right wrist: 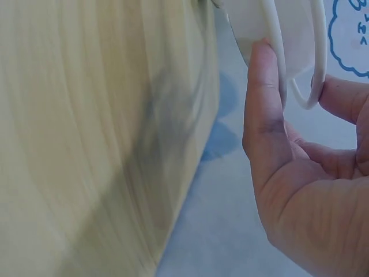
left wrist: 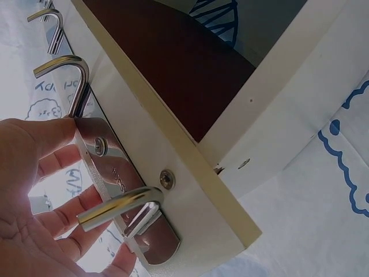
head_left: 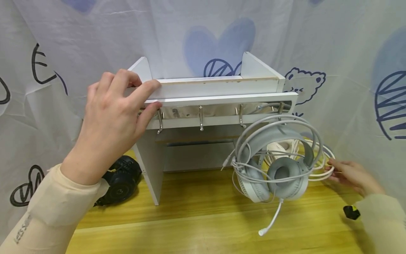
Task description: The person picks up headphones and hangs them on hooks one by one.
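My left hand (head_left: pixel 111 102) grips the front left of a white shelf (head_left: pixel 222 88), fingers over its upper edge and thumb against the front. Close to those fingers, in the left wrist view, is a curved metal hook (left wrist: pixel 115 210). From the rightmost hook hangs a grey-white headset (head_left: pixel 287 190), its cable (head_left: pixel 276 180) looped around it and its microphone (head_left: pixel 269 225) pointing down. Behind and right of it, my right hand (head_left: pixel 355 174) pinches loops of a white cable (head_left: pixel 330 173). The right wrist view shows fingertips on the white loops (right wrist: pixel 319 52); a pale object behind them is partly cut off.
A metal strip (head_left: pixel 219 111) with several hooks runs along the shelf front. Under the left forearm lies a black headphone-like object (head_left: pixel 122 183). A small black piece (head_left: pixel 351 212) sits at the right on the wooden table (head_left: pixel 203 229). Patterned cloth (head_left: pixel 203 21) hangs behind.
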The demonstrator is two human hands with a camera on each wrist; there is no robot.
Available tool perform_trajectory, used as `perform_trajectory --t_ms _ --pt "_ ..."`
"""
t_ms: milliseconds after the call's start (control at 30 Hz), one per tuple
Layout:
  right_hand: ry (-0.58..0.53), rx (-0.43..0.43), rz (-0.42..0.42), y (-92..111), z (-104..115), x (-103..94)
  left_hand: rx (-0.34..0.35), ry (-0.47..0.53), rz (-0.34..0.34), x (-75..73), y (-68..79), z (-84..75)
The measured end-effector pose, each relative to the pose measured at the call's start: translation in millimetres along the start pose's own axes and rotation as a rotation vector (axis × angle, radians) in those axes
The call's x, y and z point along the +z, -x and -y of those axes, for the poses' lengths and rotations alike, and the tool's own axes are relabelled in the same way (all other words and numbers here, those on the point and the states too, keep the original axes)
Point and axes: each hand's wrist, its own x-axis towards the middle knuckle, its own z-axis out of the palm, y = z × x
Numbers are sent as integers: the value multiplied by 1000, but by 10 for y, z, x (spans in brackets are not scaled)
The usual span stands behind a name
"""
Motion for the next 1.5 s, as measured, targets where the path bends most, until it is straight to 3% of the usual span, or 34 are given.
perform_trajectory --t_ms 267,533,1000,1300,1500 --pt "157 -47 -77 136 130 -11 -3 1 4 -7 3 6" --pt "465 -120 -203 214 269 13 -6 2 3 -6 8 13" --pt "609 -273 -288 386 627 171 1 1 -5 -5 -4 5" --pt "930 -340 -469 455 826 294 4 1 -12 -1 -3 1" --pt "1042 -364 -535 468 874 355 8 -4 -13 3 0 3"
